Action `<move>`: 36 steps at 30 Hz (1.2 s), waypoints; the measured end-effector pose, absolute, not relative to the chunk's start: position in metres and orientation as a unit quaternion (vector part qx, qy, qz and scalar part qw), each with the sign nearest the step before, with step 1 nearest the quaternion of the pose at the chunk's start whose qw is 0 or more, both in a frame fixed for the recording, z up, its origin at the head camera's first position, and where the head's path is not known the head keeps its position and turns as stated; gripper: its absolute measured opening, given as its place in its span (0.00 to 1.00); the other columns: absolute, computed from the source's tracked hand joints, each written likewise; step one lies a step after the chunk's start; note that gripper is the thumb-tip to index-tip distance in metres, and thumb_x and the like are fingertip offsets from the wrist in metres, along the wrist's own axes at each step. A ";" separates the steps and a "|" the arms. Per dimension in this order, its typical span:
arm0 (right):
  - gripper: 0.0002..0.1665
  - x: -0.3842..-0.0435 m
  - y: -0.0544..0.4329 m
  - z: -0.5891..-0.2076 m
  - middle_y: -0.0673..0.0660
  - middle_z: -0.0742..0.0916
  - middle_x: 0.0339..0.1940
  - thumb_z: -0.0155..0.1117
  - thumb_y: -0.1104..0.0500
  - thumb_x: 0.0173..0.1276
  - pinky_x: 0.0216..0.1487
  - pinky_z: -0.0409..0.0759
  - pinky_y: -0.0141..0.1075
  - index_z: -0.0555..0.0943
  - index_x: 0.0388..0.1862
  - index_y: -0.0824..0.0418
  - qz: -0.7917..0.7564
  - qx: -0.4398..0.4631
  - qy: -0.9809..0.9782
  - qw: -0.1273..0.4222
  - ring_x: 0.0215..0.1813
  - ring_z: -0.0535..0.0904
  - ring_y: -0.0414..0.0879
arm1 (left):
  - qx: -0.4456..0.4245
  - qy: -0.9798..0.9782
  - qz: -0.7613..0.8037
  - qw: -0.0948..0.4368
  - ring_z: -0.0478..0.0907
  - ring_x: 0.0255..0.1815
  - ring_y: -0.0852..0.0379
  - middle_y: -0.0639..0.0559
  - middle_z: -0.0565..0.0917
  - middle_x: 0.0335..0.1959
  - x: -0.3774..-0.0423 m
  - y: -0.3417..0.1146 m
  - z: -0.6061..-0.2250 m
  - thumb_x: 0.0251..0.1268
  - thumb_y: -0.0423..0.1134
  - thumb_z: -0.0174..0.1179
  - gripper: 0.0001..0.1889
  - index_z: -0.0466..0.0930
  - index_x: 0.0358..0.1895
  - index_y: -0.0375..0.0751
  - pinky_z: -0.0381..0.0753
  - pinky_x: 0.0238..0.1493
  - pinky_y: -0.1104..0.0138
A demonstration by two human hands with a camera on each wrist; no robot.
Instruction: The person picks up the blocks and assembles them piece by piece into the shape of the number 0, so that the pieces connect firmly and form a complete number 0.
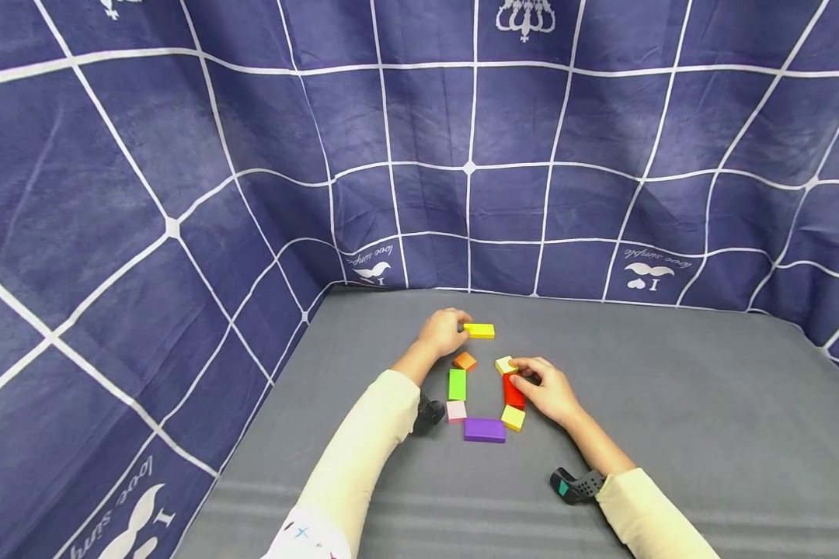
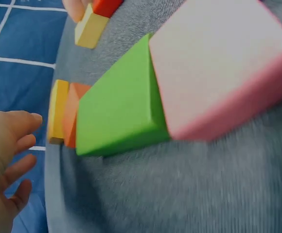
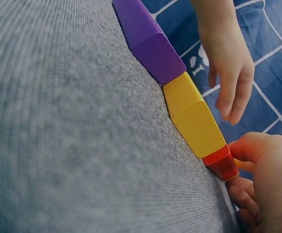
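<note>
At the far end of the block layout, my left hand hovers by the left end of a long yellow block. Its fingers hang loosely, and the left wrist view shows a gap between them and that block. My right hand pinches a pale yellow block at the far end of a red block. The right thumb lies over the red block, and the fingers partly hide the pale block. Between the hands, an orange block sits angled just beyond a green block.
Nearer to me lie a pink block, a purple block and another yellow block, forming the near side of a rough ring. They rest on a grey cloth surface. A blue checked curtain hangs behind and at the left.
</note>
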State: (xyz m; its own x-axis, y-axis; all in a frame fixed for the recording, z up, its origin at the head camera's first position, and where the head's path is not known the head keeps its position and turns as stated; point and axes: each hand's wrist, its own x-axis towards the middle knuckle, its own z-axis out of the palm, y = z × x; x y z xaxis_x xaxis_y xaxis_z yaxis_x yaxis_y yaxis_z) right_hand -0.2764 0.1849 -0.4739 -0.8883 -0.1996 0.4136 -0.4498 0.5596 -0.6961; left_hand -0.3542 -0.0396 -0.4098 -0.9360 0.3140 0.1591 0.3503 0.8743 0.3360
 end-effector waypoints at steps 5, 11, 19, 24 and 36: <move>0.16 -0.276 0.183 -0.474 0.54 0.85 0.38 0.70 0.66 0.59 0.43 0.73 0.37 0.85 0.47 0.63 0.429 0.182 -0.873 0.144 0.41 0.78 0.49 | -0.148 -0.980 -0.126 0.040 0.75 0.58 0.52 0.55 0.80 0.58 -0.361 -0.031 -0.415 0.64 0.42 0.62 0.20 0.80 0.60 0.52 0.73 0.55 0.58; 0.15 -0.275 0.183 -0.476 0.54 0.85 0.37 0.70 0.66 0.58 0.42 0.73 0.37 0.85 0.46 0.63 0.432 0.187 -0.869 0.151 0.40 0.78 0.48 | -0.129 -0.987 -0.095 0.017 0.73 0.59 0.52 0.55 0.78 0.61 -0.362 -0.022 -0.419 0.64 0.43 0.62 0.22 0.78 0.62 0.53 0.72 0.54 0.58; 0.16 -0.275 0.183 -0.475 0.54 0.84 0.38 0.70 0.65 0.58 0.43 0.73 0.37 0.85 0.47 0.62 0.430 0.182 -0.872 0.147 0.41 0.78 0.48 | -0.116 -0.986 -0.123 -0.014 0.75 0.55 0.52 0.54 0.81 0.54 -0.376 -0.020 -0.428 0.61 0.40 0.65 0.19 0.82 0.57 0.53 0.75 0.51 0.60; 0.16 -0.276 0.183 -0.474 0.54 0.84 0.38 0.70 0.65 0.59 0.43 0.73 0.37 0.85 0.47 0.63 0.430 0.185 -0.871 0.147 0.41 0.78 0.49 | -0.136 -0.980 -0.148 -0.008 0.76 0.54 0.52 0.53 0.82 0.51 -0.388 -0.025 -0.436 0.59 0.41 0.67 0.17 0.83 0.54 0.52 0.76 0.52 0.60; 0.15 -0.276 0.183 -0.472 0.55 0.84 0.38 0.69 0.66 0.60 0.45 0.73 0.39 0.85 0.48 0.63 0.432 0.178 -0.873 0.138 0.42 0.77 0.50 | -0.180 -0.967 -0.173 -0.040 0.77 0.46 0.55 0.52 0.84 0.44 -0.361 -0.025 -0.409 0.61 0.38 0.66 0.15 0.84 0.51 0.47 0.73 0.51 0.66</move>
